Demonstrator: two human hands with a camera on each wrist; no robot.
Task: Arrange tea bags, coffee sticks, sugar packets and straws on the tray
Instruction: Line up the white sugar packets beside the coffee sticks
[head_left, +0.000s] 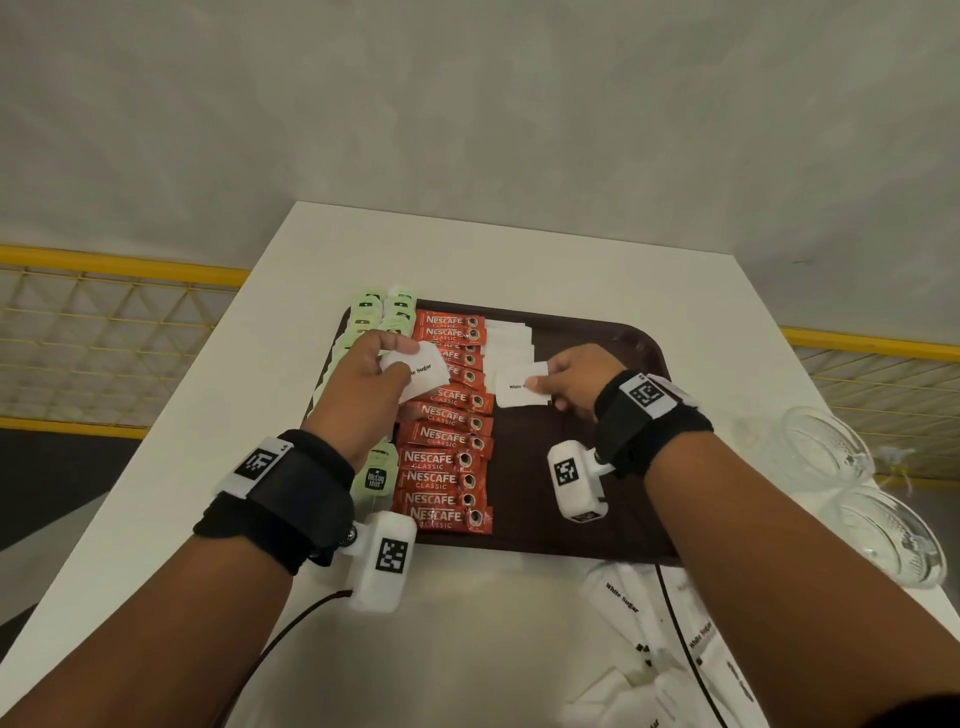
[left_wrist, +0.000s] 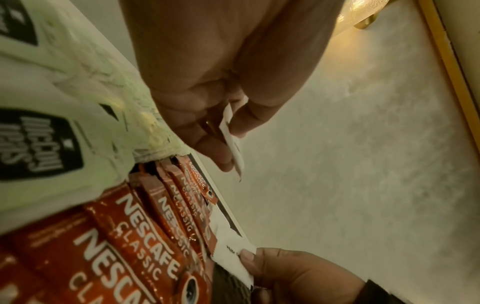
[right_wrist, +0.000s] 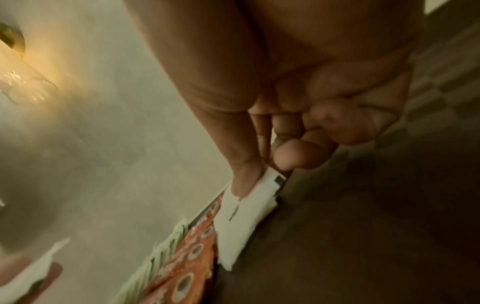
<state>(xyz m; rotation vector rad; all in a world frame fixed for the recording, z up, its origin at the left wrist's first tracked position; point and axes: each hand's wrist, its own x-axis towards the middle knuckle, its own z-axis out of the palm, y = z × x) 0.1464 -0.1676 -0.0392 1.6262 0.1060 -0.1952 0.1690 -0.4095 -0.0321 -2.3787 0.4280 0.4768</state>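
Note:
A dark brown tray (head_left: 618, 343) lies on the white table. Green tea bags (head_left: 374, 475) line its left side, and red coffee sticks (head_left: 447, 436) form a column beside them. White sugar packets (head_left: 511, 338) lie in a row right of the sticks. My left hand (head_left: 387, 361) holds a small stack of white sugar packets (head_left: 421, 371) above the coffee sticks. My right hand (head_left: 540, 382) pinches one white sugar packet (head_left: 519, 392) low over the tray, at the near end of the sugar row. The right wrist view shows thumb and fingers pinching that packet (right_wrist: 241, 216).
More loose sugar packets (head_left: 670, 639) lie on the table (head_left: 467, 623) near its front right corner. Two clear glass bowls (head_left: 831, 447) stand at the right edge. A yellow mesh railing (head_left: 104, 312) runs behind the table. A black cable (head_left: 685, 649) crosses the loose packets.

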